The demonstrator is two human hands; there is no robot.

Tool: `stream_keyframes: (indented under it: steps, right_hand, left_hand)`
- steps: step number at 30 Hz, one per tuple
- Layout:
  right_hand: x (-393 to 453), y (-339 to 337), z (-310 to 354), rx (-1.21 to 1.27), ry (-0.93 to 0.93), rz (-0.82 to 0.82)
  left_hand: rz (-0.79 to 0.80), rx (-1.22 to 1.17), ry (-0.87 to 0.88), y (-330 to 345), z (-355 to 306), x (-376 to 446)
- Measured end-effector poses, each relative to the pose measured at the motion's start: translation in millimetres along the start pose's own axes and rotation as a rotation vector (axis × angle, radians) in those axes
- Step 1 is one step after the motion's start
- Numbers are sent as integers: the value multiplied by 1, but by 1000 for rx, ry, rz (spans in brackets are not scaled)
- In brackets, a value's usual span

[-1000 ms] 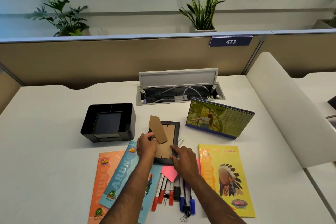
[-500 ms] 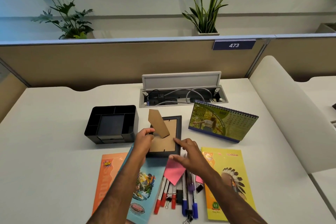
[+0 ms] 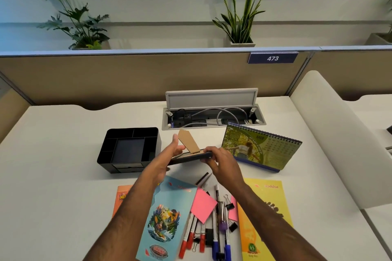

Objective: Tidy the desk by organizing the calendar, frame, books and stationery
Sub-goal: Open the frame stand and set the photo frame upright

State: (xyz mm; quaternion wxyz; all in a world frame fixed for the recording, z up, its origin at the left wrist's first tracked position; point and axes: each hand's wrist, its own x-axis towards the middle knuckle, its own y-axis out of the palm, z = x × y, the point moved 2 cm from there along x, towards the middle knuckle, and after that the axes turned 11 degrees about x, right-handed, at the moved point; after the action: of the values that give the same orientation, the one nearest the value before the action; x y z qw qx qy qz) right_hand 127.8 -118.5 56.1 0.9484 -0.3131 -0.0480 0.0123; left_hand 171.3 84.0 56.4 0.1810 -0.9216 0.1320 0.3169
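Above the desk (image 3: pixel 53 154), both hands, left (image 3: pixel 169 154) and right (image 3: pixel 220 160), are now holding the frame (image 3: pixel 191 158) by its ends, lifted off the books (image 3: pixel 163 216), so it is likely being stood up next.

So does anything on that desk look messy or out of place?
Yes. Markers, binder clips and pink sticky notes lie jumbled between the books, while the black organizer sits empty. The cable box lid stands open, and both hands hold the photo frame off the desk, its stand flipped out.
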Motion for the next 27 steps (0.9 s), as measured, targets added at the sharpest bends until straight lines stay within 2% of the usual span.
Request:
stream_keyframes:
  steps: [3,8,11,17,27]
  right_hand:
    - [19,1,-4,70,30,9]
    - [48,2,-4,49,90,55]
    - [59,4,-2,52,140,75]
    - [82,12,-1,66,212,-14]
    - [105,27,-1,20,221,-147]
  left_hand:
    - [37,25,27,-12,-20,4]
    - [23,-37,87,-34,-39,25]
    - [66,-36,109,-36,-45,32]
    - [39,-99,47,-35,-55,47]
    - [33,-134,-61,-37,-55,74]
